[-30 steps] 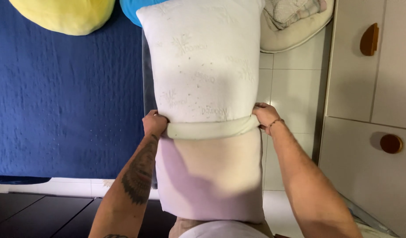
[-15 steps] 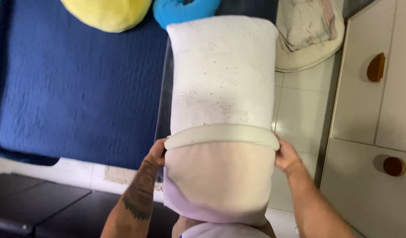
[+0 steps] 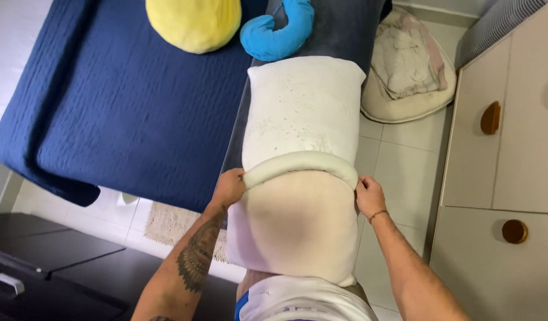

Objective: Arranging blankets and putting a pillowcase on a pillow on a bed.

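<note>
Far left: dark blue quilted bedspread [image 3: 125,113] over bed, near corner hanging off edge above pale tiled floor [image 3: 404,172]. Near left: black low cabinet [image 3: 54,273] with pale handle at edge of view. Between cabinet and bed: beige woven mat [image 3: 167,223] on tiles, partly hidden behind forearm.

On bedspread, far side: round yellow cushion [image 3: 193,24]; just right of it, curved bright blue neck pillow [image 3: 277,32], apart from yellow cushion.

Centre: long white foam pillow [image 3: 303,113] held upright-ish in front of body, far end reaching toward blue neck pillow, near end against torso. Cream pillowcase [image 3: 297,232] covering near half only; bunched rolled rim [image 3: 300,163] running across pillow's middle. Far half bare, speckled white.

Left hand [image 3: 229,187]: tattooed forearm, fingers clenched on left end of rolled rim, pinching fabric against pillow's side. Right hand [image 3: 369,196]: thin bracelet on wrist, fingers closed on right end of same rim. Both hands level with each other, on opposite sides of pillow.

Near centre, bottom edge: white shirt with blue trim [image 3: 303,303], touching pillow's near end.

Right of pillow, far: round cream pet bed [image 3: 407,104] on tiles, crumpled pale cloth [image 3: 407,56] inside. Far right: cream cupboard fronts [image 3: 517,178] with round brown wooden knobs [image 3: 514,230], well apart from right hand.
</note>
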